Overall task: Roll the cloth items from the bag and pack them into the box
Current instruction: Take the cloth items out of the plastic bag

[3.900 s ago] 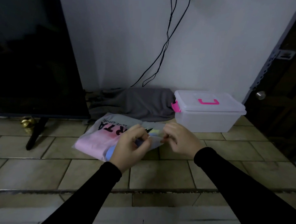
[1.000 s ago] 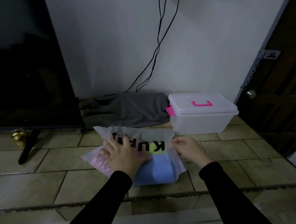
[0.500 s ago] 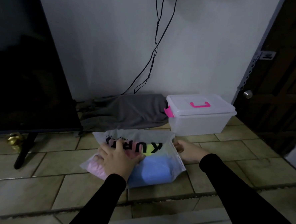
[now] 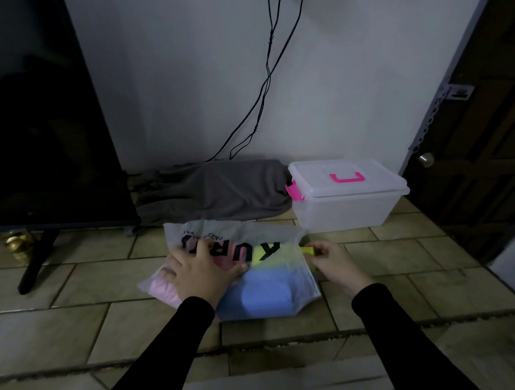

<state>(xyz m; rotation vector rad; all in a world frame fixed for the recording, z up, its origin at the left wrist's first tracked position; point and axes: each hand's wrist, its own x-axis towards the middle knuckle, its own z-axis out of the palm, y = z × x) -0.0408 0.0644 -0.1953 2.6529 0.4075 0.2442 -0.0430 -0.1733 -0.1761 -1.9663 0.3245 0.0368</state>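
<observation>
Cloth items (image 4: 259, 297), blue, pink and yellow-green, lay bundled inside the translucent bag (image 4: 238, 239) on the tiled floor (image 4: 61, 318), just in front of the box (image 4: 344, 206). Barely begun, by the look of it: nothing rolled, nothing packed. Only one yellow-green cloth (image 4: 307, 250) peeked out of the bag's mouth on the side nearest the box. Pinched there by the right hand (image 4: 334, 267), fingers closed on the cloth's edge. Pressed flat on top of the bag by the left hand (image 4: 200, 271), fingers spread wide over the pink patch, away from the box. Judged as the very first pull-out, with every piece yet to be drawn out, rolled and stowed.

Box itself sat shut, white lid down, pink latch (image 4: 294, 191) clipped on the side facing the bag, pink handle (image 4: 346, 177) folded flat on top. Lid to be opened before any packing, presumably.

Writing: large black capitals printed across the bag, seen upside down, partly hidden under the left hand; "KUR" or near enough could be made out, plus a smaller line beyond it, too small and blurred to read. No legible brand on the box.

Further out: grey fabric (image 4: 220, 189) heaped against the wall beside the box, black cables (image 4: 266, 74) dangling above, dark TV screen (image 4: 43, 121) well off past the bag.
</observation>
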